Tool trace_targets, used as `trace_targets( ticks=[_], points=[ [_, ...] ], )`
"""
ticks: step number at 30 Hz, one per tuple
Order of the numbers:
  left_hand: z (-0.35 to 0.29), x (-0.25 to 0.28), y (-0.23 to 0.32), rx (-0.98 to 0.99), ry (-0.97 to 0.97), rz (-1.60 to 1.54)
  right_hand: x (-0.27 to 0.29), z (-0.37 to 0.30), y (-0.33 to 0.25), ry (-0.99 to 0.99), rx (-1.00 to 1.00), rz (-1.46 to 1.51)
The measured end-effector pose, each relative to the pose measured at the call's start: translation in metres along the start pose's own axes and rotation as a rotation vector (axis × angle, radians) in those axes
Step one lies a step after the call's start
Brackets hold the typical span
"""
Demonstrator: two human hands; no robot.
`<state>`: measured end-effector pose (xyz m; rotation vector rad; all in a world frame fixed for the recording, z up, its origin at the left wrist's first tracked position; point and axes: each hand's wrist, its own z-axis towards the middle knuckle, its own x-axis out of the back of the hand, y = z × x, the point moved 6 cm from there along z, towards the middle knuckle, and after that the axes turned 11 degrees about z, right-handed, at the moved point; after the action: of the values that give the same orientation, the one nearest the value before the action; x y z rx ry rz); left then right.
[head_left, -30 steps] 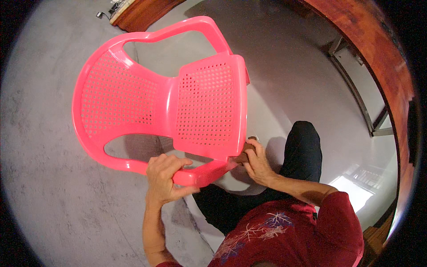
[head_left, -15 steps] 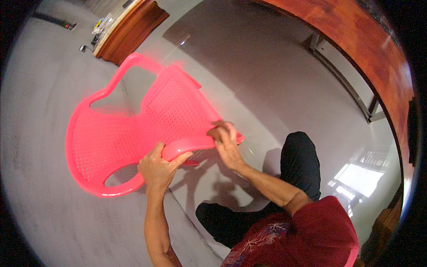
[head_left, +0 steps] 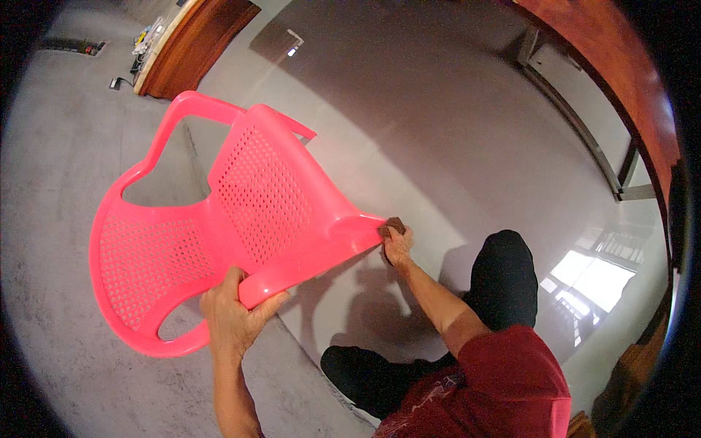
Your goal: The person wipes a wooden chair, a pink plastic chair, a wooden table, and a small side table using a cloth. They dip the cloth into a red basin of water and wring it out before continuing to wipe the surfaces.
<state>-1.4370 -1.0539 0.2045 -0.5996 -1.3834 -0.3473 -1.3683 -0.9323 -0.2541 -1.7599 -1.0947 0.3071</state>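
A pink plastic armchair (head_left: 266, 197) with a perforated seat and back is tipped over in front of me, its back toward the lower left. My left hand (head_left: 234, 310) grips the near armrest at its rounded front end, thumb along the lower side. At the tip of the near leg, to the right, is my right hand (head_left: 399, 247), its fingers closed round a small brown crumpled cloth (head_left: 392, 225) pressed against the pink plastic. The cloth covers the leg's end, and part of the right fingers is hidden behind it.
A wooden cabinet (head_left: 191, 52) with small items on top stands at the far left. To the upper right is a brown tabletop (head_left: 621, 51) on a metal frame (head_left: 577, 120). My bent legs (head_left: 504, 281) in dark trousers are close by on the glossy floor (head_left: 438, 175).
The chair and my left hand have shifted left and a little down. My right hand has moved right, from beside the armrest out to the leg's tip.
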Motion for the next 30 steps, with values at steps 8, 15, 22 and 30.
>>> trace_targets(
  ticks=[8,15,22,30],
  points=[
    [-0.003,0.002,0.001,0.038,0.041,0.024,-0.001,0.019,-0.003,0.022,-0.133,-0.156],
    [-0.004,0.014,0.008,-0.001,0.151,0.098,0.012,-0.038,-0.085,-0.117,0.092,0.356],
    [-0.006,0.017,0.001,0.032,0.148,-0.111,0.088,-0.178,-0.285,-0.294,0.715,0.406],
    [-0.019,0.016,-0.028,0.007,0.344,-0.956,0.091,-0.246,-0.35,-0.109,1.538,-0.081]
  ],
)
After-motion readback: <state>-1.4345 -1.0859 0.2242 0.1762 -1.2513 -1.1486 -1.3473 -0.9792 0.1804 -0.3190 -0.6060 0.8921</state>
